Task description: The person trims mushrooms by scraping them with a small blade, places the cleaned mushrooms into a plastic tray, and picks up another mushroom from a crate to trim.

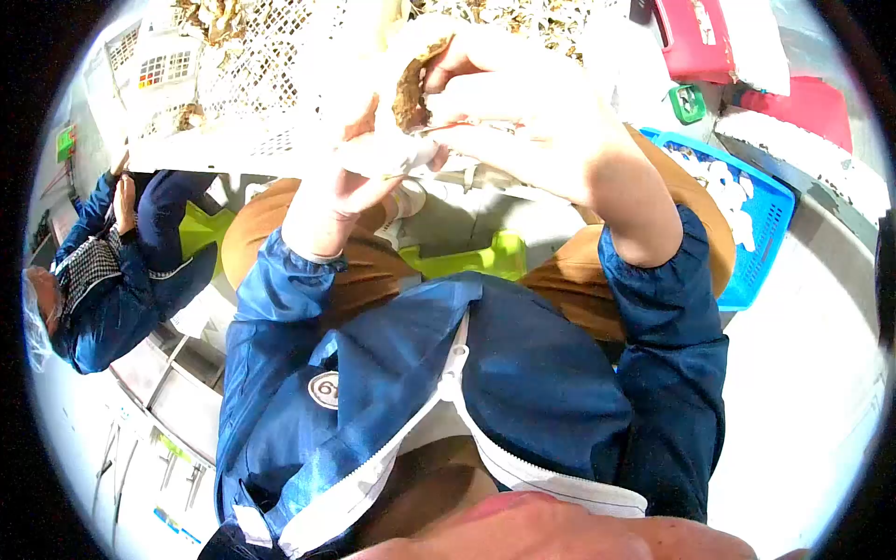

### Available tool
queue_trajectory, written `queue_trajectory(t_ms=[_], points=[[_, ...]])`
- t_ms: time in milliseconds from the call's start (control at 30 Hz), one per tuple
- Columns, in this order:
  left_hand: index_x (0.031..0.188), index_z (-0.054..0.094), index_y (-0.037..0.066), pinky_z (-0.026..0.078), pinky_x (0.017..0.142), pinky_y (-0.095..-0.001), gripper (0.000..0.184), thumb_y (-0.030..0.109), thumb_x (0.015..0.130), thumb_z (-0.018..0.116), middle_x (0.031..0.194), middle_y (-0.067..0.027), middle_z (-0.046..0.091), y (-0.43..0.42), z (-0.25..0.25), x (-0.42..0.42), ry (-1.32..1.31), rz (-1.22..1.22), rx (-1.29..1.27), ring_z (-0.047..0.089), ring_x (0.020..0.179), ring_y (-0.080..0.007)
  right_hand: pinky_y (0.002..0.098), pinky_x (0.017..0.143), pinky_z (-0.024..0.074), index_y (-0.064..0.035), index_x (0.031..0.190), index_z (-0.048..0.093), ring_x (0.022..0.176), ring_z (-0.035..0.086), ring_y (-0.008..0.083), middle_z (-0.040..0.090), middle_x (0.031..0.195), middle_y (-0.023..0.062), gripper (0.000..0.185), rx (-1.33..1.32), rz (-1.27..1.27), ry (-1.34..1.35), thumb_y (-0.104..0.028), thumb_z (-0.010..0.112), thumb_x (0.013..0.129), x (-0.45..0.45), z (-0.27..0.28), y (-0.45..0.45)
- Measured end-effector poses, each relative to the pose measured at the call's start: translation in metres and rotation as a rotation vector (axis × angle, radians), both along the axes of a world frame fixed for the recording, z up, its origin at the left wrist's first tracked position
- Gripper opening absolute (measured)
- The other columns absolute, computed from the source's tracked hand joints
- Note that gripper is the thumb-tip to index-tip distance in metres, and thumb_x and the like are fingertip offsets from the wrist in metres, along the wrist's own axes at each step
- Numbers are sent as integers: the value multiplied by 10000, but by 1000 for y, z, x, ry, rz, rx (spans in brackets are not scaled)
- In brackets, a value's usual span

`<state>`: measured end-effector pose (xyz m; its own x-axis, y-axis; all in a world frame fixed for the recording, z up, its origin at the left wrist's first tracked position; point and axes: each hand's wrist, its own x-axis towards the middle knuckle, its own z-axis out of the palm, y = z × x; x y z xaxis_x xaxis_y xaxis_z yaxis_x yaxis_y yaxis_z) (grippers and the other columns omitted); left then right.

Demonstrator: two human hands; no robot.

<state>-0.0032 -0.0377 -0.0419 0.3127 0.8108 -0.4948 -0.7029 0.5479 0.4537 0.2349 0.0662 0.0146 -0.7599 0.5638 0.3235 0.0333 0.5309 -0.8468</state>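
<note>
Between my hands, above the front edge of the table, is a rough brown curved piece (411, 95) with a pale side. It looks like a mushroom, but glare washes out its shape. The fingers of my right hand (509, 107) are closed on it from the right. Below and to the left, my left hand (359, 173) has its fingers bent up around its lower end. A whitish covering shows at one fingertip of that hand. Strong light hides where the fingers meet the piece and whether anything else is held.
A white perforated tray (271, 56) with brown bits lies ahead. At right stand a blue basket (765, 229) of white pieces, a small green container (687, 104) and a red bin (695, 42). Another person (117, 280) sits at far left. A lime-green stool (476, 259) shows below.
</note>
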Motion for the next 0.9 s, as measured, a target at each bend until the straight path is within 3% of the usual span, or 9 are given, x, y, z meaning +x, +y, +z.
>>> queue_trajectory(t_ms=[33,67,133,200,433,533,767,900], points=[[1427,448,77,521,966,-504,587,472,995,483,1276,-185,618,6,8,11,-354,55,-28,638,1132,-339,339,800,511,-10,917,671,909,634,277,622,1021,126,109,14,-5,-2,-73,700,833,0,1,0],[1423,453,68,509,982,-493,575,460,1004,478,1276,-183,620,8,3,12,-203,87,85,636,1135,-335,344,802,512,-12,914,672,910,635,282,627,1015,125,113,28,-9,-3,-79,704,829,1,3,0],[1460,400,60,507,1002,-473,567,379,1005,509,1371,-165,546,13,2,16,-263,67,199,602,1186,-318,354,807,514,-19,910,674,913,638,285,635,1003,119,119,63,-25,-10,-89,710,821,1,4,1],[1474,381,78,499,1019,-470,539,319,1013,518,1436,-139,496,9,-1,16,-319,46,150,579,1225,-293,366,811,515,-27,907,679,917,642,284,644,991,110,120,107,-46,-17,-97,712,815,-1,3,3],[1462,399,98,514,1005,-467,510,320,1020,523,1410,-119,526,8,-8,14,-337,127,163,595,1210,-285,374,843,532,-11,884,716,963,669,282,721,992,118,122,398,-281,53,-62,737,775,-10,-3,-11],[1445,419,95,530,986,-458,497,316,1016,539,1375,-111,551,11,1,18,-254,136,117,614,1183,-279,414,817,522,-57,861,654,852,650,287,666,912,90,136,522,-345,168,-111,677,738,-16,-16,-9],[1435,420,61,528,986,-427,500,277,1006,559,1344,-123,559,17,8,22,-193,176,111,605,1180,-263,391,787,528,-44,882,658,868,651,294,658,966,94,98,370,-289,171,-94,686,802,-16,-17,-4],[1419,423,17,506,994,-358,504,244,993,568,1337,-131,542,21,14,28,139,116,202,569,1205,-215,357,799,518,-30,909,660,899,645,283,647,981,105,96,146,-69,-14,-72,690,829,0,1,4]])
